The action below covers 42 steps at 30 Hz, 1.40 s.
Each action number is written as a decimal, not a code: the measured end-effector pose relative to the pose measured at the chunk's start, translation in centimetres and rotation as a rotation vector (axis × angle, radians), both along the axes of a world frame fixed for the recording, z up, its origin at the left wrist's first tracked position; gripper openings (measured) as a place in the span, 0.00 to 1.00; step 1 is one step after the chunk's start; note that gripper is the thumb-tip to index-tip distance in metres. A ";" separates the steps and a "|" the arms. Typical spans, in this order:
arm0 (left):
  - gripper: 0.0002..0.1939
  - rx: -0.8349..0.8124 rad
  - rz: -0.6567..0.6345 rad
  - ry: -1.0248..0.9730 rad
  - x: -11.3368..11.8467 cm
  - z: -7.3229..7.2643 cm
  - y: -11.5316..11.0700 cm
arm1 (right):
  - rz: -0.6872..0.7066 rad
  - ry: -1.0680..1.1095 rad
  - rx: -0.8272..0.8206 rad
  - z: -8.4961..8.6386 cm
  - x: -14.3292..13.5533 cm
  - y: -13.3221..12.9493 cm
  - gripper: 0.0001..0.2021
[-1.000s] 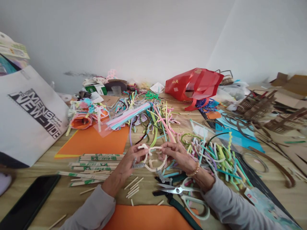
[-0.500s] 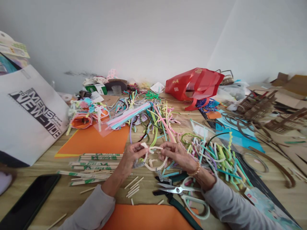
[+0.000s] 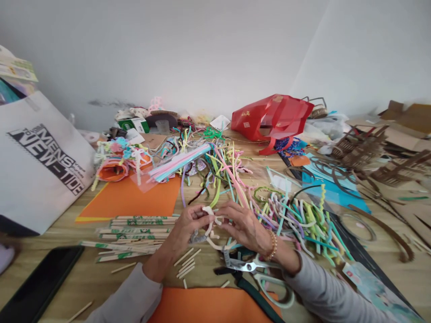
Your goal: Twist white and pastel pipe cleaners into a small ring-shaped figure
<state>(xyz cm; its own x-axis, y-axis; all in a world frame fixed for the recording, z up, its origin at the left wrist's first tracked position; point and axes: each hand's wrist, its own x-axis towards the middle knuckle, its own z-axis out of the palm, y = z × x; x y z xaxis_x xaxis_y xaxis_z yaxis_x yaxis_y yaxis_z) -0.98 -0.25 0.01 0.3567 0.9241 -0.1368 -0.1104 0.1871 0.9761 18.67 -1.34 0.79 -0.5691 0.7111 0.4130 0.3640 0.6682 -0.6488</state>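
Observation:
Between my hands is a ring-like shape of white pipe cleaner (image 3: 215,245), with grey coiled pieces (image 3: 226,257) on it. My left hand (image 3: 191,226) pinches its white upper end between thumb and fingers. My right hand (image 3: 240,224) is closed on another part of the same white pipe cleaner, close to the left fingertips; its fingers partly hide the loop. Just below the right hand lie white-handled scissors (image 3: 274,287) and a dark green-handled tool (image 3: 257,299). Short cut wooden sticks (image 3: 186,264) lie below the left hand.
Paper-wrapped chopsticks (image 3: 134,233) and a phone (image 3: 40,280) lie left. A pile of colourful pipe cleaners (image 3: 310,220) spreads right. Orange sheets (image 3: 134,197) lie on the table, a white bag (image 3: 43,166) stands left, and a red bag (image 3: 272,119) lies at the back.
My right hand has moved left, bringing its fingers close to the left ones. The white pipe cleaner loop has tilted and sunk slightly; its upper part is now bunched between the fingertips.

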 end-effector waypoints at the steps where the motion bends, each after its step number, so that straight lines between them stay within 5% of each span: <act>1: 0.09 0.007 0.000 0.000 0.0 -0.1 0.0 | 0.004 -0.007 0.009 0.0 0.0 0.0 0.10; 16: 0.08 0.179 0.018 0.132 0.7 0.2 -0.5 | -0.070 0.064 -0.115 -0.1 -0.2 0.0 0.08; 23: 0.01 0.463 0.047 0.384 1.2 0.2 -1.6 | -0.111 0.231 -0.559 -0.7 -0.6 0.1 0.13; 29: 0.07 0.759 0.091 0.574 1.4 0.2 -2.3 | -0.083 0.350 -0.895 -0.7 -0.9 0.3 0.12; 32: 0.05 0.678 0.122 0.526 1.3 0.2 -2.1 | -0.161 0.393 -0.729 -0.6 -1.1 -0.1 0.12; 36: 0.01 0.492 0.148 0.449 1.2 0.4 -1.7 | -0.266 0.268 -0.273 -0.6 -1.1 -0.6 0.05; 42: 0.05 0.338 0.130 0.318 1.2 0.4 -1.3 | -0.187 0.063 0.112 -1.1 -0.8 -0.5 0.08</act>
